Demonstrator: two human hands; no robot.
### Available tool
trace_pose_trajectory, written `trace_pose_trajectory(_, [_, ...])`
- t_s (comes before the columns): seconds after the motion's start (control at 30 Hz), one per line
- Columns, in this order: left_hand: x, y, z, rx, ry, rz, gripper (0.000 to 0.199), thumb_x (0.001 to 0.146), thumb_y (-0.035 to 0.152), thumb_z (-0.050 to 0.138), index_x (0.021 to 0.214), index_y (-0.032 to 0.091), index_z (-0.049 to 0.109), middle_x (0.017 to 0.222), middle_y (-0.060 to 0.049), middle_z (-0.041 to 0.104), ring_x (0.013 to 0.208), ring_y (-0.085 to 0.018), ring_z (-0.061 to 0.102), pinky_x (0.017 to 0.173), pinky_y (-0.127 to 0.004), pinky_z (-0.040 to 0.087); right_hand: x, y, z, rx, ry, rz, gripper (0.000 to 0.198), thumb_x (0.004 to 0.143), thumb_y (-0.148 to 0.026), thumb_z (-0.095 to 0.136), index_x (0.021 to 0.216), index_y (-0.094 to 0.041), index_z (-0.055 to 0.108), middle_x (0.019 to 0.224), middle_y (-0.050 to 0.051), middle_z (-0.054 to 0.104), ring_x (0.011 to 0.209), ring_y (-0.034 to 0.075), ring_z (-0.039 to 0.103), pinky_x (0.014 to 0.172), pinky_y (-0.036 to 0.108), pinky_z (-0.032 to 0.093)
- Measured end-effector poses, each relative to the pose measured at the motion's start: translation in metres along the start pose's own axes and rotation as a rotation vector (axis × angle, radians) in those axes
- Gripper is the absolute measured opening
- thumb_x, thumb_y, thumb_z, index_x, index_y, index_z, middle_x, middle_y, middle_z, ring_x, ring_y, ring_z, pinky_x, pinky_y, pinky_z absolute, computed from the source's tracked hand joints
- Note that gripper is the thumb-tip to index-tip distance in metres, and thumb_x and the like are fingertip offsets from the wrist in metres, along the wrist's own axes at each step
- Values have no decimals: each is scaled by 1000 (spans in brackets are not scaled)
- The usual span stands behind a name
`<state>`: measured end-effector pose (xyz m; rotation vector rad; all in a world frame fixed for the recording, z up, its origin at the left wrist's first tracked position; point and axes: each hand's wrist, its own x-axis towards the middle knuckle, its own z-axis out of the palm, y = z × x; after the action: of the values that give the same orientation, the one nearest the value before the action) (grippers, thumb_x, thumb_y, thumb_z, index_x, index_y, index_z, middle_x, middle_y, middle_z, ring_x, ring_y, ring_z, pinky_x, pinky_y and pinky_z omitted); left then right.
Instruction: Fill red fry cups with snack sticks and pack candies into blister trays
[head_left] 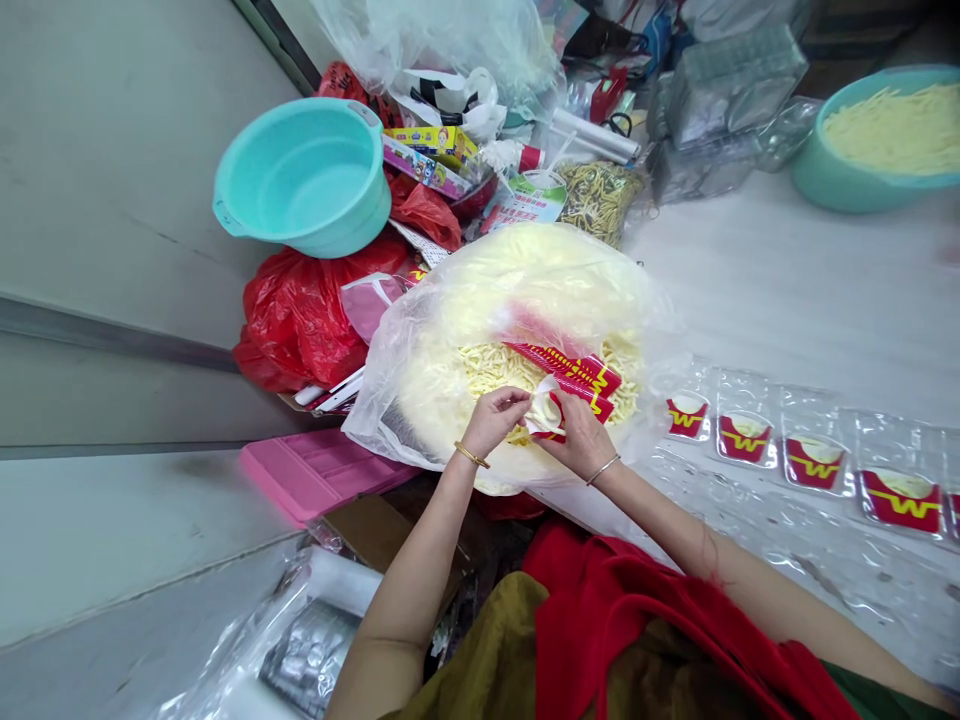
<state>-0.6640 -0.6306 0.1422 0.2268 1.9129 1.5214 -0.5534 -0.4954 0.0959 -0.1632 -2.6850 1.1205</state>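
Note:
My right hand (579, 438) is closed around a small red and white fries carton (541, 412), its pale inside facing up. Beside the carton's opening, my left hand (496, 422) has its fingers pinched together; what is between them is too small to make out. Both hands are over a large clear plastic bag (420, 330), which lies spread open and holds many pale yellow fry-shaped sticks (491, 368). On the sticks rest stacks of nested red cartons (600, 378) with yellow zigzag marks, just beyond my right hand.
Several clear pouches with filled red cartons (817, 460) lie in a row at right. A turquoise tub (814, 180) of sticks stands at far right, another turquoise basin (300, 180) on red bags (304, 320) at left. A pink tray (300, 470) sits at the table edge.

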Motion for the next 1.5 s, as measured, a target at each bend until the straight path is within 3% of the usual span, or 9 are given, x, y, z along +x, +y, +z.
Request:
trace_pose_trajectory(0.3, [-5,1,-5,-82,-3,-57,21,67,31,69,77,14,60,65,3,55,51,-7,53,45,-18,35,-8,10,0,12,-17,-12,67,77,-44,68,128,-13,38,113,16,55,103,32,53,87,46,47])
trace_pose_trajectory(0.43, [-9,4,-6,-18,-65,-61,19,69,29,66,79,14,60,66,3,55,51,-6,51,46,-18,35,-11,12,-2,42,-22,-50,65,78,-45,66,129,-15,38,112,15,55,102,31,53,87,47,47])
trace_pose_trajectory(0.57, [-17,9,5,275,-126,71,7,75,22,58,73,15,59,66,2,55,58,-9,51,55,-21,41,-14,12,-5,74,-2,-124,66,79,-46,66,130,-15,36,114,16,55,103,31,53,87,47,47])
trace_pose_trajectory(0.73, [-33,16,33,764,28,323,9,78,13,52,72,17,57,74,-2,55,71,-13,53,69,-26,43,-19,15,-4,82,43,-173,67,81,-45,63,134,-17,32,119,16,53,107,31,51,91,49,46])
trace_pose_trajectory(0.93, [-40,2,50,627,127,296,13,82,19,54,94,18,58,90,-4,61,79,-14,58,72,-25,47,-27,19,2,-48,3,-110,70,80,-39,64,136,-12,32,121,19,51,109,33,49,90,49,46])
trace_pose_trajectory(1.1, [-42,-7,50,755,-59,260,20,84,14,45,75,18,62,76,-4,65,74,-15,60,72,-27,46,-31,19,5,-32,-50,-155,65,80,-26,60,137,-13,32,118,16,53,105,31,51,89,47,47])
trace_pose_trajectory(1.27, [-40,-5,40,679,-162,342,16,80,16,54,92,19,64,91,-3,68,81,-15,61,75,-26,46,-32,22,8,21,-26,-103,69,77,-29,62,138,-16,31,120,16,53,107,31,51,90,49,46])
trace_pose_trajectory(1.37, [-39,-10,43,733,-78,369,11,84,21,52,82,19,63,84,-3,66,81,-15,60,76,-27,45,-30,21,10,40,-24,-108,69,78,-31,63,137,-16,31,121,15,53,108,31,51,92,49,46])
trace_pose_trajectory(1.5, [-34,-12,46,730,26,368,13,88,22,48,93,20,60,84,-2,64,80,-14,59,76,-27,45,-26,21,10,41,-11,-93,68,79,-37,63,136,-16,32,121,16,53,108,31,52,92,48,46])
